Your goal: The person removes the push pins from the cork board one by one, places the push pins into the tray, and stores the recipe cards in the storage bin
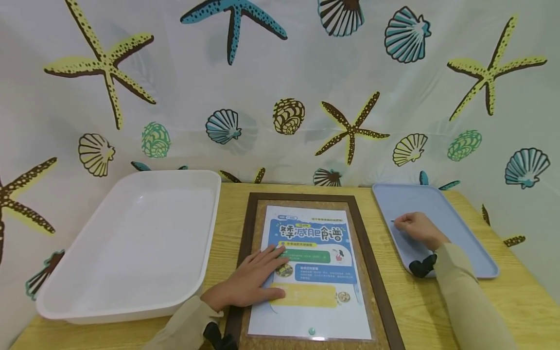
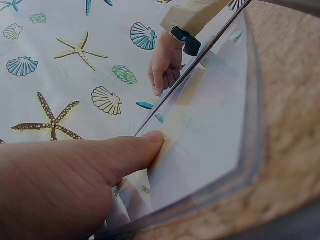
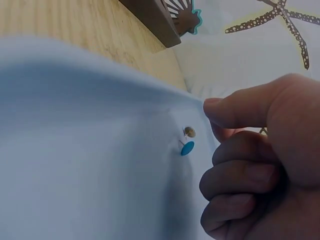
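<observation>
A printed sheet [image 1: 315, 321] in a clear sleeve lies on a brown-framed cork board [image 1: 258, 216]. My left hand [image 1: 251, 279] rests flat on its left part, fingers spread; the left wrist view shows the thumb [image 2: 142, 150] against the sleeve. One teal thumbtack [image 1: 312, 331] sits at the sheet's bottom edge. My right hand [image 1: 418, 231] is over the left side of a light blue tray [image 1: 463, 243], fingers curled, thumb and forefinger together. Beside them in the tray are a blue thumbtack [image 3: 187, 148] and a brass-coloured thumbtack [image 3: 189, 131]. I cannot tell whether the fingertips hold anything.
A deep white tray [image 1: 140, 243] stands left of the board. All of these are on a wood-grain table [image 1: 227, 218]. Behind the table hangs a white curtain [image 1: 271, 160] printed with shells and starfish.
</observation>
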The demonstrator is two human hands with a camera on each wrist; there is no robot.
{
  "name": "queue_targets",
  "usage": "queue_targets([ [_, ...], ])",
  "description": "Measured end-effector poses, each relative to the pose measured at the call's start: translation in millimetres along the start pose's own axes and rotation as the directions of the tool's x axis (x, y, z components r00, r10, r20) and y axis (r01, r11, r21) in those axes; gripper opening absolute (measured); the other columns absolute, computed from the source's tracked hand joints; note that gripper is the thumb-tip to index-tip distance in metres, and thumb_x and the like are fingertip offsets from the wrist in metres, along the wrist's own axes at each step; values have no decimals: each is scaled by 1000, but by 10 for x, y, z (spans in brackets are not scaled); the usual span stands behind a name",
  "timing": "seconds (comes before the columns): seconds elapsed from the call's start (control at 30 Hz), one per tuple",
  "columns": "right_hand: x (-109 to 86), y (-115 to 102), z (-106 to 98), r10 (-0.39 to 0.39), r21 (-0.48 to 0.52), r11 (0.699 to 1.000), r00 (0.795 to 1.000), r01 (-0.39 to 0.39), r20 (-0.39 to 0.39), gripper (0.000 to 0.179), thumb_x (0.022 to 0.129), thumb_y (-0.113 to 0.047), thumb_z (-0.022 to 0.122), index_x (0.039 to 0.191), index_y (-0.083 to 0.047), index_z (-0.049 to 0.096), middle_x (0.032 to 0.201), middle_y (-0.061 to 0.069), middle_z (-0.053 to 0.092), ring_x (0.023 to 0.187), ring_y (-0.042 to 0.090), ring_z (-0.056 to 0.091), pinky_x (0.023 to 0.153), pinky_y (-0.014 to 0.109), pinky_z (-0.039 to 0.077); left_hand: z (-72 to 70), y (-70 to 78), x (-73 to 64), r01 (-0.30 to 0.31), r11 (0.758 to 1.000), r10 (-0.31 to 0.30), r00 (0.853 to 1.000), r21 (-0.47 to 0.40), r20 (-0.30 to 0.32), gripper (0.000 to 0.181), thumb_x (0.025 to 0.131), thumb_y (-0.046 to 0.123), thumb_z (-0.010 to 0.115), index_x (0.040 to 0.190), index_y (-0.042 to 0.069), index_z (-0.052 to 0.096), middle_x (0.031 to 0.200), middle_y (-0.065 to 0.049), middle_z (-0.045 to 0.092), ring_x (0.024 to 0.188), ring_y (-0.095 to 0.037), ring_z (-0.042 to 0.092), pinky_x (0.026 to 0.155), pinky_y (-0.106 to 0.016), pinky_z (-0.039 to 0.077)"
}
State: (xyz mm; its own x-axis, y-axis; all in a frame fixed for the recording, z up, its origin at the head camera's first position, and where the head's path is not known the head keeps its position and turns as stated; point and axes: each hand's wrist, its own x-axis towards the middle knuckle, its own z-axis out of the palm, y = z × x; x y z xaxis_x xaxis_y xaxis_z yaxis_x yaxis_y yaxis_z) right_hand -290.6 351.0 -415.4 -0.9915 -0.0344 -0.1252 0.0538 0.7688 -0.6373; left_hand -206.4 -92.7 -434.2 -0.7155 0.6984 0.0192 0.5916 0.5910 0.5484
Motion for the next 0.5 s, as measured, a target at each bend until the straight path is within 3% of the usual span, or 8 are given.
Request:
queue_targets([
  [0.5, -31, -120, 78, -49, 19, 999, 999, 49, 9, 29, 95, -15, 56, 102, 12, 64, 87, 11, 63, 75, 14, 48, 69, 28, 40, -22, 20, -19, -1, 1000, 1, 1000, -4, 4, 69, 93, 48, 58, 147, 9, 39, 159, -13, 23, 148, -37, 14, 113, -63, 14],
])
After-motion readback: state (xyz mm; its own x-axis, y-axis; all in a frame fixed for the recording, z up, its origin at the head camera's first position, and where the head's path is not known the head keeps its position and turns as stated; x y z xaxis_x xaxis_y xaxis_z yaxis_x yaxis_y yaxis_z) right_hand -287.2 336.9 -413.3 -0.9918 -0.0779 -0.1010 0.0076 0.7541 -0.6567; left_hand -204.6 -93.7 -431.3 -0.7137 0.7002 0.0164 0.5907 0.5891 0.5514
